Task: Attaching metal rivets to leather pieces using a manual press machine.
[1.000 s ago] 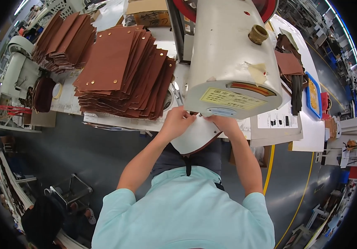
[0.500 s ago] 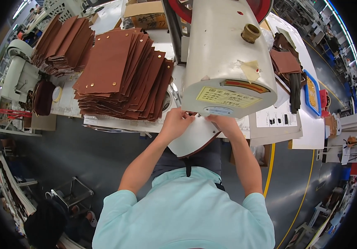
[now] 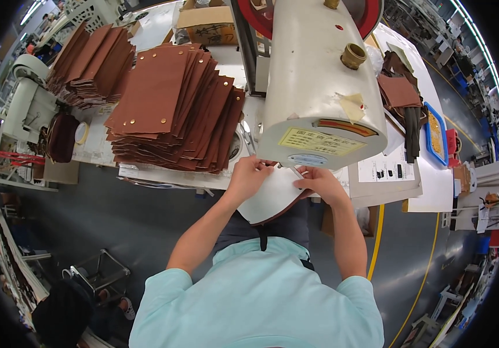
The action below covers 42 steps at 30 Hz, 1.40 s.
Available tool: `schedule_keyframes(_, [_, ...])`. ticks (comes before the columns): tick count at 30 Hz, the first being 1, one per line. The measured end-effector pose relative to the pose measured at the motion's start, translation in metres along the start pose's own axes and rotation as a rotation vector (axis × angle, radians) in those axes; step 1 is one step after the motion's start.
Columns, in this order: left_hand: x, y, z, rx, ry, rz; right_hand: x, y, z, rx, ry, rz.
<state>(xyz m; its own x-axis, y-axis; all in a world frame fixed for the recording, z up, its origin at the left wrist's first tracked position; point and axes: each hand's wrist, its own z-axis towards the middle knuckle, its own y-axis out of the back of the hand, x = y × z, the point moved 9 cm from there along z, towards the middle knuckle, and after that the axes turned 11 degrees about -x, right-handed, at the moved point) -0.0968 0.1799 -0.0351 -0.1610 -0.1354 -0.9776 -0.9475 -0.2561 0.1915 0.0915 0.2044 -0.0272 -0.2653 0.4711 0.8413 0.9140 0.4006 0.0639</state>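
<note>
A curved panel [image 3: 269,200], white on its upper face with a brown leather edge, hangs from the table's front below a large cream-coloured machine head [image 3: 319,98]. My left hand [image 3: 248,181] pinches its upper left part, thumb and fingers together close under the machine. At the panel's right side my right hand [image 3: 325,184] grips the edge between thumb and bent fingers. Between the hands a small metallic part shows, too small to name. The machine head hides whatever lies directly beneath it. Left of it rises a tall stack of brown leather panels [image 3: 150,93] with brass-coloured studs.
More brown panels [image 3: 89,66] stand farther left, near a roll of tape [image 3: 81,132]. Scissors [image 3: 247,136] lie beside the machine. On the right are a printed sheet [image 3: 386,165], folded leather pieces [image 3: 400,90] and a blue tray [image 3: 435,136] of small yellowish parts.
My right hand has turned and shifted slightly toward me, its thumb now over the panel's right edge, covering a dark dot seen before. My left hand keeps its pinch. The view has shifted slightly.
</note>
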Motion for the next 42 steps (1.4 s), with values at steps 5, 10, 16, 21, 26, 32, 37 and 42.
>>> schedule_keyframes(5, [0.003, 0.015, -0.021, -0.093, 0.108, -0.119, 0.006, -0.002, -0.004, -0.037, 0.055, 0.2])
schedule_keyframes(10, [0.013, 0.033, -0.032, -0.198, 0.184, -0.346, 0.019, -0.013, 0.016, -0.119, 0.255, 0.235])
schedule_keyframes(16, [0.018, 0.025, -0.036, -0.184, 0.328, -0.454, 0.013, -0.008, 0.032, -0.311, 0.327, -0.026])
schedule_keyframes(21, [0.017, 0.027, -0.035, -0.188, 0.33, -0.465, 0.02, -0.008, 0.026, -0.355, 0.452, -0.126])
schedule_keyframes(26, [0.016, 0.026, -0.029, -0.176, 0.31, -0.446, 0.021, -0.007, 0.032, -0.338, 0.563, -0.181])
schedule_keyframes(32, [0.005, 0.022, -0.015, -0.149, 0.167, -0.16, 0.029, -0.009, 0.036, -0.38, 0.647, -0.317])
schedule_keyframes(37, [0.008, 0.016, -0.012, -0.122, 0.115, -0.203, 0.03, -0.006, 0.032, -0.389, 0.608, -0.219])
schedule_keyframes(42, [0.016, 0.016, -0.009, -0.134, 0.149, -0.239, 0.034, -0.011, 0.023, -0.26, 0.152, 0.266])
